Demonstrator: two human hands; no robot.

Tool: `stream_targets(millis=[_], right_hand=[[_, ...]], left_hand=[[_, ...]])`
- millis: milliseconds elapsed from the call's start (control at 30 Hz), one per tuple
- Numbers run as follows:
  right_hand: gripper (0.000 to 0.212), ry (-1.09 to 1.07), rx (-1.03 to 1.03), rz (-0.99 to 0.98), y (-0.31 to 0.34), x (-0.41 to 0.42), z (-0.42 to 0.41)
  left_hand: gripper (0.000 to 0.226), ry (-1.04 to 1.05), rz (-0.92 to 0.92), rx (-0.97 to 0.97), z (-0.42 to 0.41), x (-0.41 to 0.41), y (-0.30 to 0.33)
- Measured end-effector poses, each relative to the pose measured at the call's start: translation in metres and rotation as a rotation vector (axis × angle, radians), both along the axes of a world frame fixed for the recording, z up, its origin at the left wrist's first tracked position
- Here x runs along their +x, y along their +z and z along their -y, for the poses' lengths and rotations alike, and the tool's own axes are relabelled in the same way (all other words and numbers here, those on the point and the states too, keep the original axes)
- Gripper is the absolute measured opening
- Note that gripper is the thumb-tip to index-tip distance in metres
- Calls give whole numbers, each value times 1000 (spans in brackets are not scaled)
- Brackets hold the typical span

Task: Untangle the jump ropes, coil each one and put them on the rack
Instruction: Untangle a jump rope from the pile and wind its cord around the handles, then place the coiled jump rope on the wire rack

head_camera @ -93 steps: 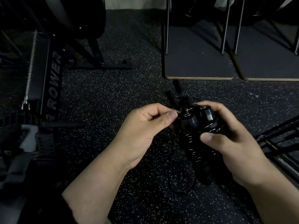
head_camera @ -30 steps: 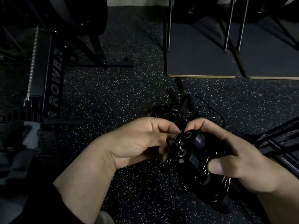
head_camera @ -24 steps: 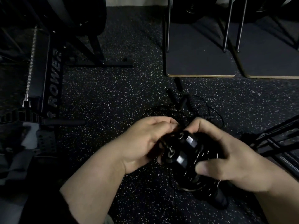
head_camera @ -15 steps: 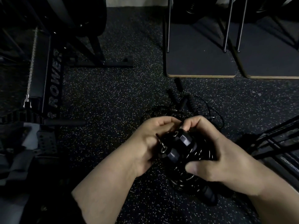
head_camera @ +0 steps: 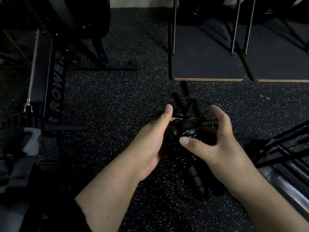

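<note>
White capital letters reading "ROWER" are running lengthwise along the black rail of the rowing machine (head_camera: 56, 84) standing at the left of the gym floor.
</note>
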State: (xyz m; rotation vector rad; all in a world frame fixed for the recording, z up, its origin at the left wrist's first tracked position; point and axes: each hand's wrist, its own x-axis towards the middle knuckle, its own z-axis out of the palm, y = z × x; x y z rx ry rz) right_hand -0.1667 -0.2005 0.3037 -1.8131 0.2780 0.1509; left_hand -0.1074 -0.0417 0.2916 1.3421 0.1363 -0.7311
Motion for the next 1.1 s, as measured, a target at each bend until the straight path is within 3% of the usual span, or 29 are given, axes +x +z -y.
stream_targets(millis=[67,167,333,433,533,700,800,1000,1100], right_hand=[[102,12,-15,-6,0,0,0],[76,60,-8,-45,-3,1,-3],[45,-207,28,-8,-9,6,-6],[33,-360,138,38,-10,8,-6],[30,-406,235,17,-10,9,-5],[40,-232,184,-41,-11,7,-2],[39,-141,274,-68,-10,2,-6],[38,-190,279,-53,5,-22,1],[48,-214,260,-48,14,-48,9]], left_hand=[[62,3,10,47,-1,1,-2],[62,40,18,79,0,-1,-3],[68,129,-28,-68,4,-1,-8],[70,-15,-6,-74,4,-2,-13],[46,-74,1,-65,8,-11,-12],[31,73,81,70,14,-15,-3],[36,126,88,147,17,-15,4],[45,137,48,96,28,-38,18],[44,162,48,112,37,-56,31]])
